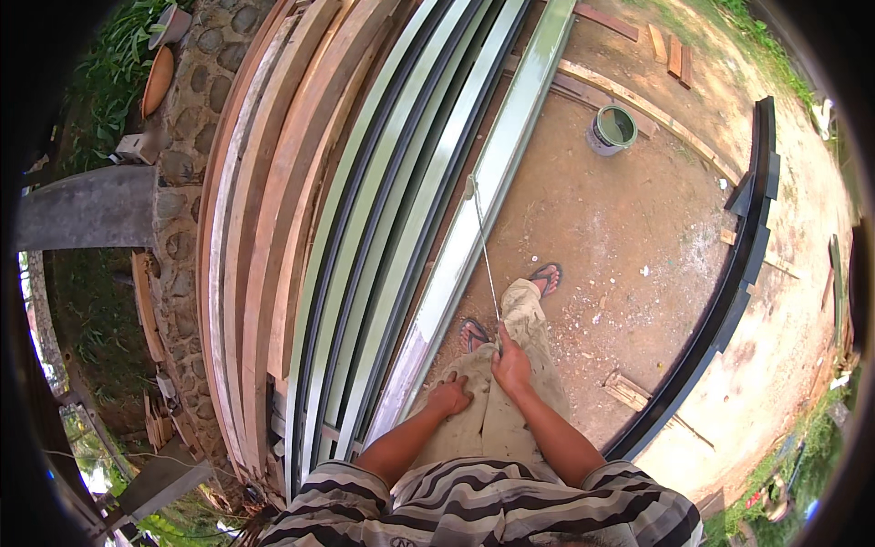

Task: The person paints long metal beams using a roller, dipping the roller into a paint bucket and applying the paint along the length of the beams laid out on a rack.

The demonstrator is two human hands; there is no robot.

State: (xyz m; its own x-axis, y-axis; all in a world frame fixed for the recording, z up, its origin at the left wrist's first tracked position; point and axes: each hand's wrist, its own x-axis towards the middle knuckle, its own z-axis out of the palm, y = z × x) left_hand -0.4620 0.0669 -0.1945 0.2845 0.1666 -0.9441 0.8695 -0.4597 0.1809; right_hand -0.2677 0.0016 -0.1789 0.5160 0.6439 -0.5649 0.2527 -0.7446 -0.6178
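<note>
Metal beam [501, 164] is seemingly being coated, the paint roller [471, 188] gripped in the right hand [512, 366], left hand [449, 395] loosely spread, with even strokes next required.

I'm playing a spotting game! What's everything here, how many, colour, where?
Long tool: one, pale, centre
Beams: several, green, centre left
Other beam: one, black, right
Planks: several, brown, left
Offcuts: several, brown, upper right
Bucket: one, grey, upper right
Wall: one, grey, left
Dish: one, orange, upper left
Plants: many, green, edges
Shirt: one, striped, bottom
Trousers: one, beige, centre
Sandals: two, dark, centre
Left hand: one, bare, on trousers
Right hand: one, bare, holding tool
</note>
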